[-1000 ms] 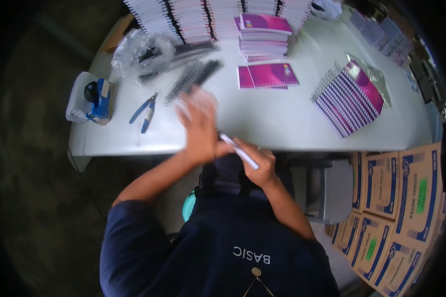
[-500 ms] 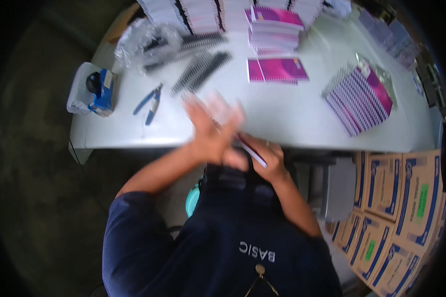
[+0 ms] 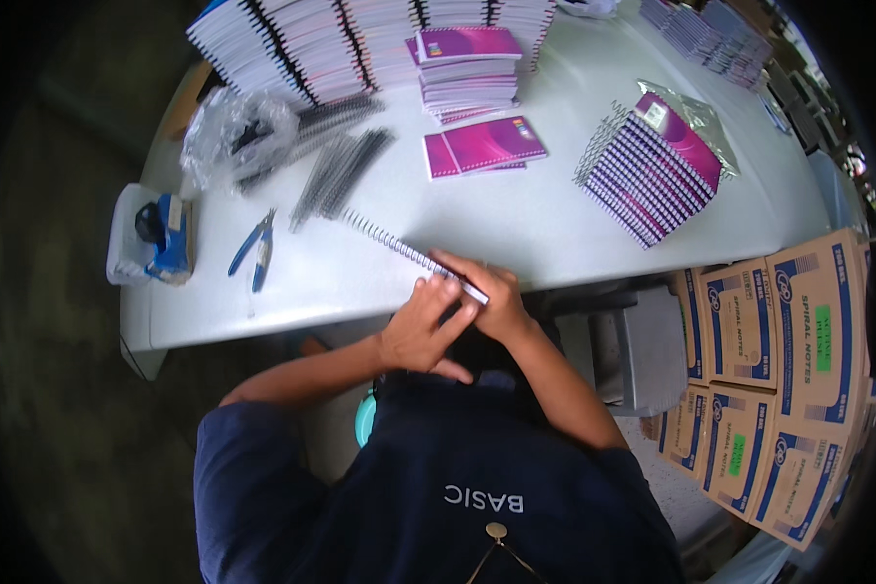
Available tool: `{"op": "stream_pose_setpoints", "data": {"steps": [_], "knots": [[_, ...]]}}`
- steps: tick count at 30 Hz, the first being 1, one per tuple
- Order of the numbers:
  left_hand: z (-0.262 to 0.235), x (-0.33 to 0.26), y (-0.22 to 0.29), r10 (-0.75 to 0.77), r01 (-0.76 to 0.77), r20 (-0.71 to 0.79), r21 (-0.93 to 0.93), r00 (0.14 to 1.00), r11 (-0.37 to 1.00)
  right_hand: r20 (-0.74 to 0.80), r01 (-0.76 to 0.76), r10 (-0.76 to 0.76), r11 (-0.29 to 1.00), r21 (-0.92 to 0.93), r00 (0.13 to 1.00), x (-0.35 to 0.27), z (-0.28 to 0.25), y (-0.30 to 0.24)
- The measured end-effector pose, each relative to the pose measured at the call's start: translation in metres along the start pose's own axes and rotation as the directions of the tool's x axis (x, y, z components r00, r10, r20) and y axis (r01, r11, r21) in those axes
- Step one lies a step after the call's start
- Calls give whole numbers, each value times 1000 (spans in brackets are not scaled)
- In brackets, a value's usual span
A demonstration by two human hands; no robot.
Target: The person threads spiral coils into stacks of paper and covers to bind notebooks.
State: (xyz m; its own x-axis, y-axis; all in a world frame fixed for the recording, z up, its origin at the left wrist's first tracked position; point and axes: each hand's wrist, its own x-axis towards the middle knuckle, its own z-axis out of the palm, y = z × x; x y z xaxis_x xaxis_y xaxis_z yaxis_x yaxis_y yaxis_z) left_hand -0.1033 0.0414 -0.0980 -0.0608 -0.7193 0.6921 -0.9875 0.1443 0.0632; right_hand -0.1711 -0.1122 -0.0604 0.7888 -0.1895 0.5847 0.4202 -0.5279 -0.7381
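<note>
My right hand (image 3: 496,300) is closed around a thin spiral notebook (image 3: 474,292), held on edge at the table's front edge with its spine up. A wire coil (image 3: 384,237) runs along that spine and sticks out past it to the far left, over the table. My left hand (image 3: 420,326) has its fingers apart, the fingertips resting against the coiled spine and the thumb stretched out below. Most of the notebook's cover is hidden by my hands. Loose dark coils (image 3: 341,175) lie beyond the coil's free end.
Blue-handled pliers (image 3: 255,251) and a blue tape dispenser (image 3: 172,238) are at left, near a plastic bag (image 3: 238,136). Pink notebooks (image 3: 487,146) lie ahead, before a stack (image 3: 467,83). Coiled notebooks (image 3: 647,175) are at right; tall paper stacks (image 3: 302,44) behind, cartons (image 3: 808,321) beside the table.
My left hand, raised and blurred with fingers spread before, has come down onto the coiled spine. The coil's projecting length now shows clearly. The whole view has shifted and turned slightly.
</note>
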Motion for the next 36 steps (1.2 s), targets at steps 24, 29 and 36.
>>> {"op": "stream_pose_setpoints", "data": {"steps": [24,29,36], "knots": [[-41,90,-28,-226,260,-143,298,964,918,198,-303,257,919,253,946,4,7,11],[-49,106,-30,-568,493,546,297,616,818,210,-305,256,920,247,944,7,4,15],[-38,108,-43,-144,266,-329,364,933,893,197,-269,212,905,329,957,7,2,17]]}}
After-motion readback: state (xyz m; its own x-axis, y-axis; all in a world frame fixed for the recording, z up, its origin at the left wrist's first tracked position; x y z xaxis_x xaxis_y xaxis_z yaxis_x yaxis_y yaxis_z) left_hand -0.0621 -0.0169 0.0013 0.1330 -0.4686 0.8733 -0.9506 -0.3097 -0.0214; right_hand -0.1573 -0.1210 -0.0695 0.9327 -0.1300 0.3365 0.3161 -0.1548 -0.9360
